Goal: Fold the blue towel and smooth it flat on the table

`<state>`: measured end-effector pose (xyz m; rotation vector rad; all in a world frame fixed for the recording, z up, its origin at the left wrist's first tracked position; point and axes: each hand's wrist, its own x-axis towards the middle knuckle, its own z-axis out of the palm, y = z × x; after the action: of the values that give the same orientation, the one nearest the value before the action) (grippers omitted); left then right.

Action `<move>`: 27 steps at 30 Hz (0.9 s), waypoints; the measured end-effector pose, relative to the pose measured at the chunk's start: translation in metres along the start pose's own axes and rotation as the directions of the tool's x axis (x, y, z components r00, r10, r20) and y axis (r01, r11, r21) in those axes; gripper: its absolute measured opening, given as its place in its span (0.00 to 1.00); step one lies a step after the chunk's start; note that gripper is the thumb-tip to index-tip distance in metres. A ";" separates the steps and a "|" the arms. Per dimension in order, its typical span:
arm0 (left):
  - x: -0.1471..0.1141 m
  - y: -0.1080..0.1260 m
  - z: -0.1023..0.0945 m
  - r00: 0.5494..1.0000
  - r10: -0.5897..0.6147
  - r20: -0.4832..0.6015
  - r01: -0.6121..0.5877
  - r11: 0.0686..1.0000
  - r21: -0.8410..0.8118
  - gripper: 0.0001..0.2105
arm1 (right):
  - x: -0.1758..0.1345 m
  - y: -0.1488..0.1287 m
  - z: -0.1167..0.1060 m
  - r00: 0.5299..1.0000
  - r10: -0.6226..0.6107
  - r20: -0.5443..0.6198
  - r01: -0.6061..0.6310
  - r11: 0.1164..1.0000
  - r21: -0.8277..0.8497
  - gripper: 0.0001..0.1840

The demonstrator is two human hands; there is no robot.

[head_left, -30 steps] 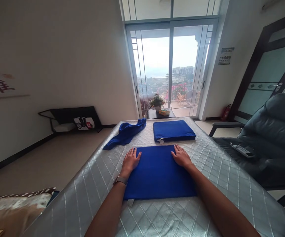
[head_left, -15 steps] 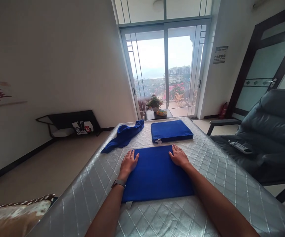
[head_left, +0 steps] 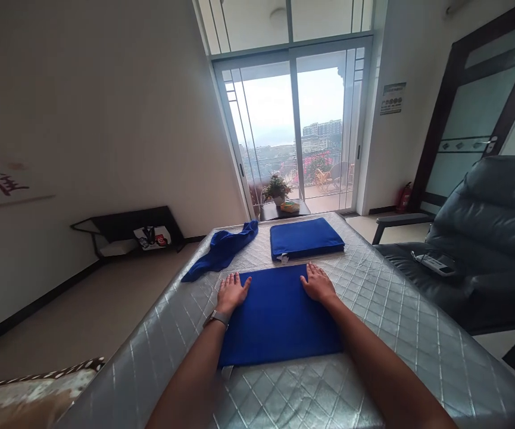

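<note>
A flat blue rectangle of fabric, perhaps a cushion cover, lies before me on the silver quilted table surface. My left hand rests flat on its far left corner, fingers stretched out. Over the far right corner lies my right hand, also flat, with its thumb apart. Neither hand grasps anything. A small white tag sticks out at the near left corner. Just beyond is a neat stack of similar blue fabric pieces. To its left lies a crumpled blue cloth.
A dark armchair stands on the right, with a white power strip or remote-like device on its seat. Behind the far edge, a small table holds a potted plant. A black rack leans along the left wall.
The view has tilted and shifted slightly. Both hands stay flat at the far corners of the blue fabric, which lies as before.
</note>
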<state>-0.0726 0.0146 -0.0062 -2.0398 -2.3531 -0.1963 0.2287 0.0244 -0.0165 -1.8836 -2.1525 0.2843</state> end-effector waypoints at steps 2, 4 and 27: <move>0.001 0.028 -0.001 0.997 0.063 -0.046 -0.063 0.998 -0.005 0.36 | -0.001 -0.001 -0.001 1.000 0.003 0.002 -0.003 1.000 0.009 0.39; -0.001 0.068 0.003 0.978 0.197 -0.073 -0.200 0.979 -0.028 0.35 | -0.001 -0.002 -0.001 1.000 0.000 -0.004 0.000 1.000 0.011 0.39; -0.011 0.152 0.036 0.925 0.368 -0.098 -0.381 0.899 -0.215 0.33 | 0.002 0.003 0.004 0.999 -0.037 -0.016 0.036 0.998 -0.046 0.38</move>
<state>0.0816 0.0283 -0.0305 -2.5067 -1.9292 -0.5280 0.2306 0.0267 -0.0208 -1.8615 -2.1973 0.2127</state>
